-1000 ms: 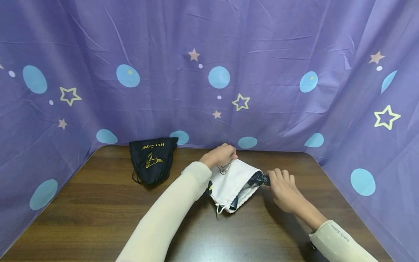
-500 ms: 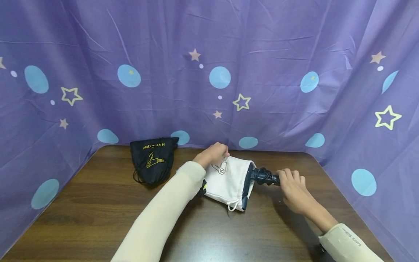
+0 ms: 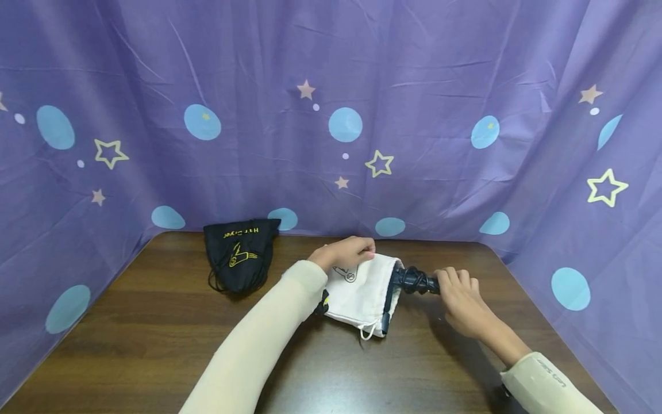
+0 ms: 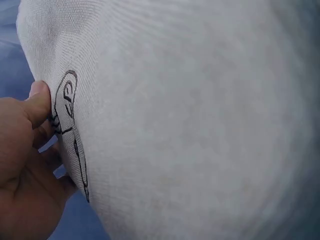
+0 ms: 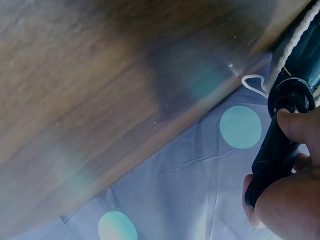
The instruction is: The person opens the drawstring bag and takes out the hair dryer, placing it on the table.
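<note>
A white drawstring bag [image 3: 362, 293] with a hair dryer drawing printed on it lies near the middle of the table, its mouth facing right. My left hand [image 3: 343, 253] is at its far edge; the left wrist view shows thumb and fingers pinching the white cloth [image 4: 190, 125]. From the mouth juts the dark handle of a hair dryer [image 3: 414, 280], with its cord wound round it. My right hand [image 3: 460, 299] grips the handle's end, and in the right wrist view the fingers curl round the dark handle [image 5: 277, 155]. Most of the dryer's body is hidden inside the bag.
A black drawstring bag [image 3: 240, 256] with yellow lettering and a dryer drawing lies at the back left of the wooden table [image 3: 155, 345]. A purple curtain [image 3: 269, 161] with stars and blue dots hangs behind and at both sides.
My right hand has moved right, so more of the handle and wound cord shows outside the bag. The bag has turned, its mouth now facing right. My left hand shifted left, then back right.
</note>
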